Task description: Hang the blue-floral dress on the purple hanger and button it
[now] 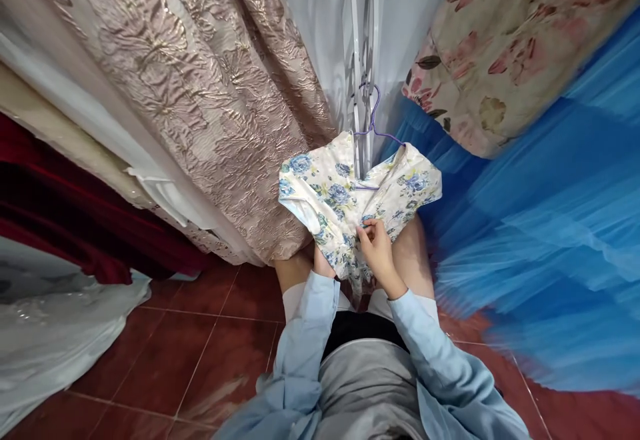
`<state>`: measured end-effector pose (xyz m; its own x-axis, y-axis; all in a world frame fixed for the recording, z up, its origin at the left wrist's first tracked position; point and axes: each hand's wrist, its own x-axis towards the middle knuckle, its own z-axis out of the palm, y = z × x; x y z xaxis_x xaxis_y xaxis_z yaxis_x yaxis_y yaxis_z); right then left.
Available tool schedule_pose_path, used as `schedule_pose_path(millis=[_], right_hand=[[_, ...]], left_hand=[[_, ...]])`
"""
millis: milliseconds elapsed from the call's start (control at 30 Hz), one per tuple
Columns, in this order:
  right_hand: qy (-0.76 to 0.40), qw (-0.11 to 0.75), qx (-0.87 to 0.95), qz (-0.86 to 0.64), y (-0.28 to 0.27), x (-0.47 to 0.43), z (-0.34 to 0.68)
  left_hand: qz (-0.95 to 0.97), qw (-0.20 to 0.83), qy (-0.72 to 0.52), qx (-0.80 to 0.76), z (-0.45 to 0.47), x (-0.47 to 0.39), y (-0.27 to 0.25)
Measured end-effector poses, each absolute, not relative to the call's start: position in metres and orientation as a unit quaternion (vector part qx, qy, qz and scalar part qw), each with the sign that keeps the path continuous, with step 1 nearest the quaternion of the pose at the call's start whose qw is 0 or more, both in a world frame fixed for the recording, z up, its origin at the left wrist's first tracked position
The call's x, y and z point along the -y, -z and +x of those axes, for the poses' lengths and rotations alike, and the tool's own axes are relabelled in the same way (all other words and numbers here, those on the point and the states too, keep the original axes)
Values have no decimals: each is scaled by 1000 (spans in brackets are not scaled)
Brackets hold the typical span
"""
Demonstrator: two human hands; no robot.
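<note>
Held in a small pinch by the right hand [377,250], the front of a flowered top [336,191] is touched low on its chest, with the thumb and pointing finger brought close together. Under the left side of the same top, the left hand [324,265] is mostly hidden by the cloth, so how far its fingers are bent cannot be seen. The top, white with blue flowers, is spread in front of the knees. It is hung on a purple hanger [374,113], near thin white poles [356,40]. Shiny pink cloth [200,107] is seen to the left, and frilly blue cloth [550,227] to the right.
</note>
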<state>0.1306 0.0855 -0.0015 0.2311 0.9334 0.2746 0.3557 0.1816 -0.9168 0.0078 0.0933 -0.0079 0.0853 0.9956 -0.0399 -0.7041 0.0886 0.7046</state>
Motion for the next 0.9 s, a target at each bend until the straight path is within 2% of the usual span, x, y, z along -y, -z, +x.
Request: schedule_pose_path(millis=[100, 200, 267, 333, 400, 433, 500, 567, 900], right_hand=[[-252, 489, 579, -602, 5, -90, 131], [-241, 438, 609, -616, 0, -92, 138], [-254, 417, 617, -617, -5, -89, 141], [-293, 420, 613, -602, -8, -83, 143], [-346, 448, 591, -575, -8, -75, 144], [-371, 467, 574, -561, -8, -71, 143], [-405, 498, 544, -541, -8, -65, 143], [-414, 517, 527, -533, -9, -62, 144], [-466, 554, 483, -492, -19, -63, 149]], left_hand=[[240, 668, -645, -284, 3, -91, 22], [302, 607, -655, -333, 1, -91, 30], [374, 470, -689, -406, 1, -89, 32], [438, 257, -718, -475, 4, -85, 33], [507, 82, -695, -502, 8, -78, 32], [551, 37, -666, -501, 11, -75, 32], [628, 25, -612, -479, 17, -70, 31], [669, 56, -590, -449, 24, -69, 30], [708, 140, -571, -390, 35, -94, 29]])
